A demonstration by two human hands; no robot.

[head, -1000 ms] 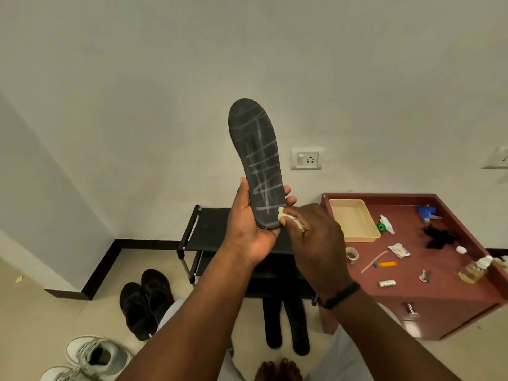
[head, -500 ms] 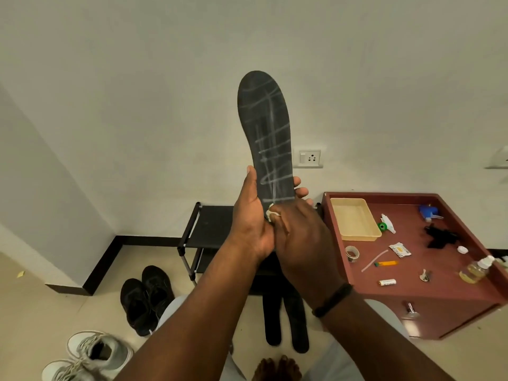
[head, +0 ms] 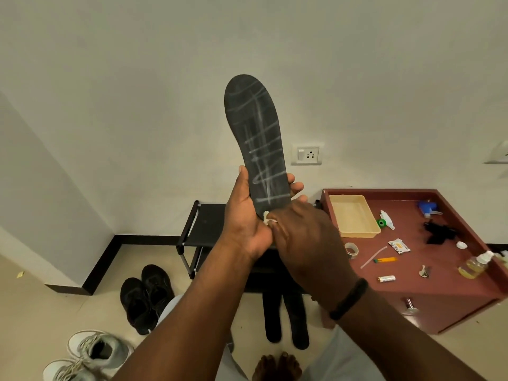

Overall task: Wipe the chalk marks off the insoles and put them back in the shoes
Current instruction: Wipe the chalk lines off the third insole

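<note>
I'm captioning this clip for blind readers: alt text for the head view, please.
A left hand holds up a black insole crossed with chalk marks while the right hand pinches a pale wipe at its heel.

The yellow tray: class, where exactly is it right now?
In the head view the yellow tray sits at the right, on the back left corner of the red-brown cabinet top, below the wall socket and beside the black shoe rack.

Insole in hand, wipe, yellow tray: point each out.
insole (head: 254,133), head view, chalk-marked upper face.
wipe (head: 266,217), head view, bit showing above the right hand's fingers.
yellow tray (head: 347,199), head view, far rim.
</note>
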